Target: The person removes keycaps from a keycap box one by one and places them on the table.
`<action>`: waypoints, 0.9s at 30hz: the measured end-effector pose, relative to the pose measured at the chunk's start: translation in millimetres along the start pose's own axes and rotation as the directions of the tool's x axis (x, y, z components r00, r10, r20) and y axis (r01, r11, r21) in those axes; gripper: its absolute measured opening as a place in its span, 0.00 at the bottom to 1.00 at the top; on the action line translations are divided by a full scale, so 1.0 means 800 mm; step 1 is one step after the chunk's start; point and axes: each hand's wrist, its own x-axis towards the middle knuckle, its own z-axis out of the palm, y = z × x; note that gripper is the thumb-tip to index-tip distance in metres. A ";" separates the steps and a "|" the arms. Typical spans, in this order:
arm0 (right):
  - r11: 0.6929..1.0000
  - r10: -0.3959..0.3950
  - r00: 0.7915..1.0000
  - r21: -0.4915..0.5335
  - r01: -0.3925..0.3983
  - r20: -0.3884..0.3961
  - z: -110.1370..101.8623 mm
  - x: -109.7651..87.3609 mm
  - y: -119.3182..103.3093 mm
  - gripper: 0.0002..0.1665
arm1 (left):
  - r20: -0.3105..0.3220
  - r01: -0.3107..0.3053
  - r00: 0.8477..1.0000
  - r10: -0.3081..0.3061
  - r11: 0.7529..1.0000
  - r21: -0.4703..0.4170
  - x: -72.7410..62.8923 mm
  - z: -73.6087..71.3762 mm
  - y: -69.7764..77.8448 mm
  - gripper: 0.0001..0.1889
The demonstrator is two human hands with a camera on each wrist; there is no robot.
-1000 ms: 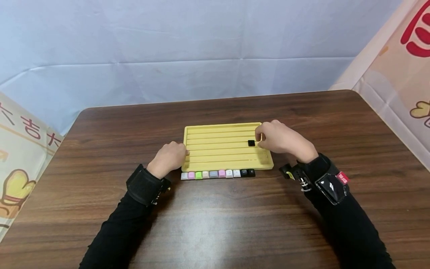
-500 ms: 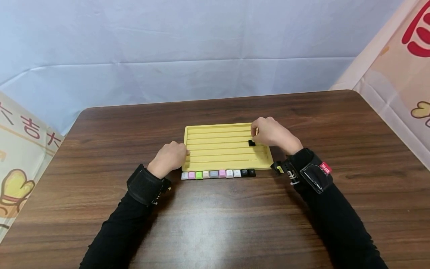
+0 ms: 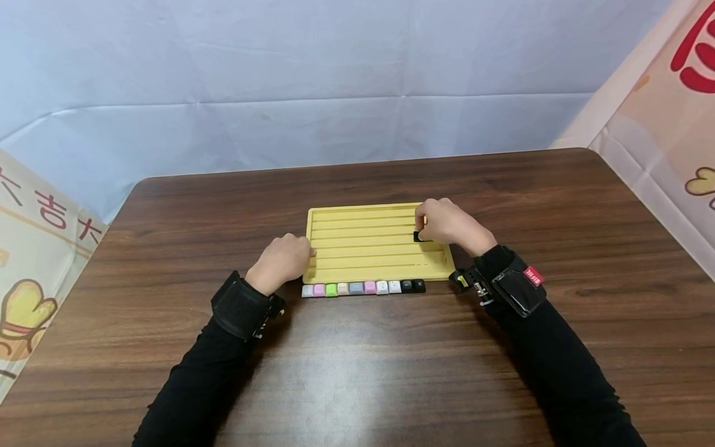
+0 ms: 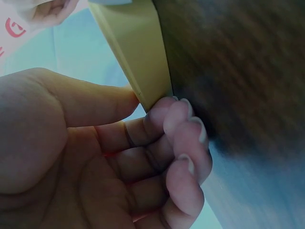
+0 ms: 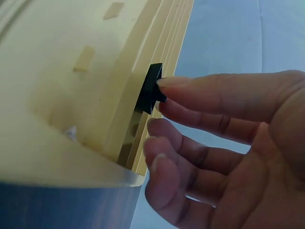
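Observation:
A yellow ridged tray (image 3: pixel 363 248) lies on the table. My left hand (image 3: pixel 281 261) grips its left edge; in the left wrist view the thumb presses one face of the tray edge (image 4: pixel 138 52) and the curled fingers lie against the other. Over the tray's right part, my right hand (image 3: pixel 454 222) pinches a black keycap (image 5: pixel 151 88) at one of the ridges. Its thumb touches the cap in the right wrist view, while the other fingers curl loosely. A further dark bit shows by the thumb tip; I cannot tell whether it is a separate keycap.
Along the tray's front edge runs a row of several keycaps (image 3: pixel 356 288), in white, pink, green, beige, grey and black. The brown wooden table (image 3: pixel 346 360) extends around the tray. A pale cloth (image 3: pixel 346 81) hangs behind it.
My right hand has moved left over the tray to the black keycap, then slightly down, and now covers part of it. The left hand stays on the tray's edge.

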 end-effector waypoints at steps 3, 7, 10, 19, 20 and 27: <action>1.000 -0.004 1.000 0.000 0.004 -0.001 0.001 0.000 0.000 0.02 | 0.000 0.000 1.000 0.000 1.000 -0.006 0.000 0.000 0.000 0.22; 1.000 -0.003 1.000 -0.004 0.003 0.000 0.002 0.001 0.001 0.02 | 0.000 0.004 1.000 -0.004 1.000 0.007 0.001 -0.001 0.000 0.20; 1.000 -0.002 1.000 -0.002 0.002 0.004 0.002 0.001 0.001 0.02 | 0.001 0.007 1.000 -0.007 1.000 0.019 0.002 -0.001 0.001 0.19; 1.000 -0.004 1.000 -0.010 0.004 0.006 0.002 0.002 0.002 0.04 | 0.004 0.006 1.000 -0.006 1.000 0.013 0.001 -0.001 0.002 0.19; 1.000 -0.006 1.000 -0.013 0.006 0.006 0.003 0.002 0.002 0.04 | 0.004 0.004 1.000 -0.004 1.000 0.011 0.001 -0.001 0.002 0.19; 0.999 -0.032 0.999 -0.029 0.032 0.000 0.004 0.003 0.004 0.07 | 0.004 -0.004 1.000 0.004 1.000 0.014 0.000 0.000 0.002 0.22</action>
